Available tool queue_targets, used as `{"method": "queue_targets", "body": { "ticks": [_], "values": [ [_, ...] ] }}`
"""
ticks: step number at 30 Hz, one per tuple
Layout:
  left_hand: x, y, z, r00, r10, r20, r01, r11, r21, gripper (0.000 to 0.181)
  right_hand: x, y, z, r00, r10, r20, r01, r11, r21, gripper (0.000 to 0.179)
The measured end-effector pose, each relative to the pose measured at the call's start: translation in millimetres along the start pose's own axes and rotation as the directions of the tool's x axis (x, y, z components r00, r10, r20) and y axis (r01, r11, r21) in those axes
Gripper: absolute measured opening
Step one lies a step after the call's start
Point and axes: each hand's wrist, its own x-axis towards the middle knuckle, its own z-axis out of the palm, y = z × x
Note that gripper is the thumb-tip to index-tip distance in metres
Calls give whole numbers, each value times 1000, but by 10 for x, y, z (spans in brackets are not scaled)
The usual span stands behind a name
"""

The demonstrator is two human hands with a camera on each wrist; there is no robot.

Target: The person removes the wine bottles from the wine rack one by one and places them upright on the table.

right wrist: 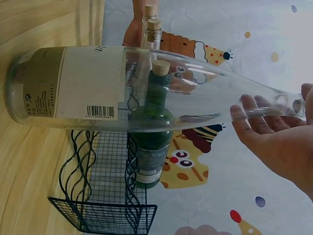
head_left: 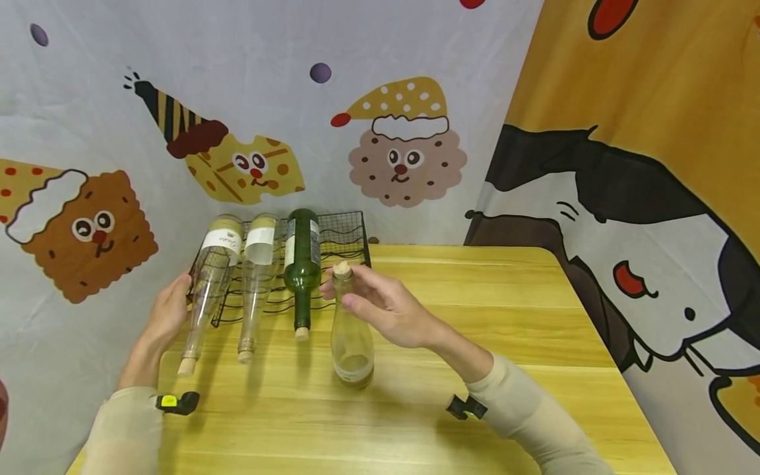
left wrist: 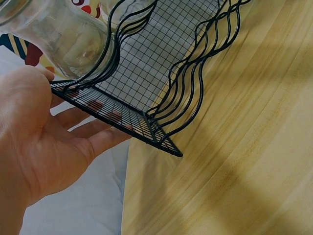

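A clear glass bottle [head_left: 351, 343] with a cork and a pale label stands upright on the table. My right hand [head_left: 388, 307] is around its neck, fingers behind and thumb at the near side; in the right wrist view the fingers [right wrist: 261, 122] curl at the neck. My left hand [head_left: 169, 310] grips the left end of a black wire wine rack [head_left: 341, 241], with fingers behind the mesh panel [left wrist: 117, 115]. On the rack lie two clear corked bottles, one at the left end [head_left: 204, 290] and another [head_left: 256, 284] beside it, then a green corked bottle [head_left: 303, 264].
The wooden table [head_left: 475, 330] extends right and toward me. A cartoon-printed cloth [head_left: 267, 79] hangs right behind the rack and along the sides. The rack's right part, past the green bottle, shows bare wavy wires. Corked necks point toward me over the table.
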Motion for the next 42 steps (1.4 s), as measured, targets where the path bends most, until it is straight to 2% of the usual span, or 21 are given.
{"method": "queue_targets", "body": {
  "ticks": [3,15,30,37,42],
  "values": [
    [-4,3,2,1000,-4,0,4,1000,6,76,-4,-2,-1,1000,24,-14,-24,1000,1,43],
    [-10,11,11,1000,-22,-8,22,1000,16,76,0,10,-6,999,29,-40,-31,998,-63,31],
    [-24,32,14,999,-41,-12,41,999,34,75,-8,-8,11,999,8,-47,-11,997,-71,27],
    [-23,37,9,999,-49,-7,49,998,39,76,-50,-84,-83,998,2,-60,-6,997,-71,26],
    [-24,30,13,999,-46,-14,47,998,45,76,-107,-133,-205,997,-24,-80,15,994,-109,26]
  ]
}}
